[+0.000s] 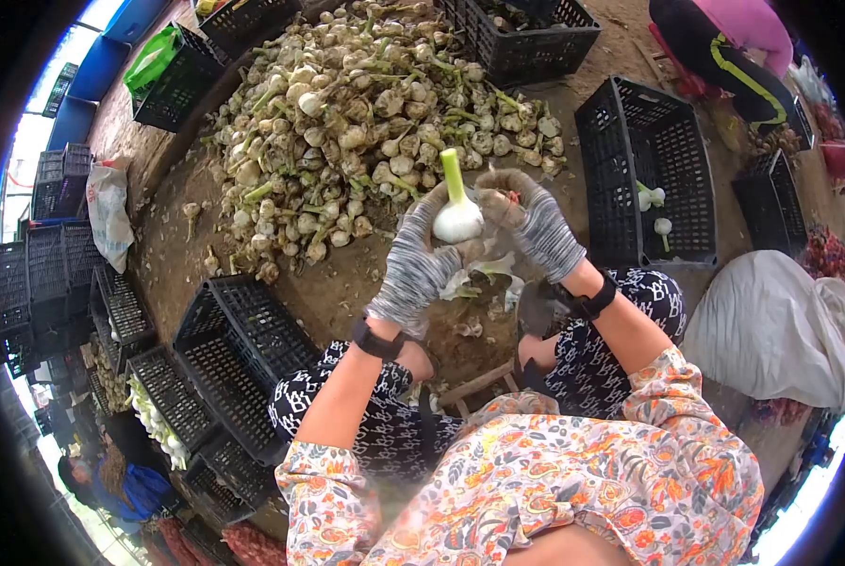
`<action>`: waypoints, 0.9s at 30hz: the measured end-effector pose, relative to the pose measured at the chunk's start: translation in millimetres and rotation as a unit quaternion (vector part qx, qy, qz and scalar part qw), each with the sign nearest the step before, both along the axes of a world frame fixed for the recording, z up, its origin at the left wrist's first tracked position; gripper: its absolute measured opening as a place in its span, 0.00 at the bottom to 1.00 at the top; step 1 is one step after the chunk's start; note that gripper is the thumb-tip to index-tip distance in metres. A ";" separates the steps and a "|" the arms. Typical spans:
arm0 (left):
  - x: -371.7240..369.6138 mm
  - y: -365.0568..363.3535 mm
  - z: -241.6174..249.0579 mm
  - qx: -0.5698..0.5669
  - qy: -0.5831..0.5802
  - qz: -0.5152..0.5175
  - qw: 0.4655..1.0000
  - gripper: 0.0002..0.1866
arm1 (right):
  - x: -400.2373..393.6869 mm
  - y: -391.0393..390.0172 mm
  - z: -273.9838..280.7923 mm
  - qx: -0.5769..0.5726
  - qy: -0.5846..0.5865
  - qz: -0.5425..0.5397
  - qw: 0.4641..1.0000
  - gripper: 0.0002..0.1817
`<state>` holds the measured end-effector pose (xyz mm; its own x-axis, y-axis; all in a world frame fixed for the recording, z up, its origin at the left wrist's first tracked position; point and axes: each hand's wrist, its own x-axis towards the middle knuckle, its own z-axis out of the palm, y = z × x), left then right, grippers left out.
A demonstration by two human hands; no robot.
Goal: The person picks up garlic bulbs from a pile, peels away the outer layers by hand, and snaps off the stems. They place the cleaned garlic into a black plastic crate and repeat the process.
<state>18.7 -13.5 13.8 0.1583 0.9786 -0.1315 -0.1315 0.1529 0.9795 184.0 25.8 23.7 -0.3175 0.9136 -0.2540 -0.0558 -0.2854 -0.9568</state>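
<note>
A peeled white garlic bulb (458, 222) with a short green stem stands upright in my left hand (417, 259), gloved in grey stripes, its fingers round the bulb. My right hand (532, 219), in a matching dirty glove, is just right of the bulb with its fingers curled together. A small reddish thing shows at its fingertips, too small to name. Below the hands, loose pale peelings (487, 281) hang or lie over the ground. A big heap of unpeeled garlic (347, 123) spreads beyond my hands.
Right of the heap, a black crate (641, 179) holds a few white bulbs. Another black crate (239, 354) stands left of my knees. A white sack (771, 330) lies at the right. A person (738, 57) is at the upper right, another (130, 486) at the lower left.
</note>
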 end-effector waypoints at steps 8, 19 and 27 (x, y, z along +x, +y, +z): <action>3.8 -6.3 -1.7 0.094 0.063 0.001 0.994 0.41 | 7.7 3.9 16.2 0.013 -0.070 0.071 0.995 0.22; -9.9 -1.9 15.0 -0.073 -0.143 0.019 0.987 0.31 | 25.1 6.8 24.7 -0.007 -0.059 0.096 0.994 0.15; -12.0 14.0 -5.0 -0.408 -0.110 0.137 0.896 0.27 | 9.8 -15.1 14.5 0.085 -0.094 0.145 0.981 0.11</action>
<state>6.7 0.4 8.8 0.0359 0.5760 -0.8166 -0.4498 0.7390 0.5015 193.8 10.7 38.2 -0.5327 0.8261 -0.1841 0.1861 -0.0979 -0.9776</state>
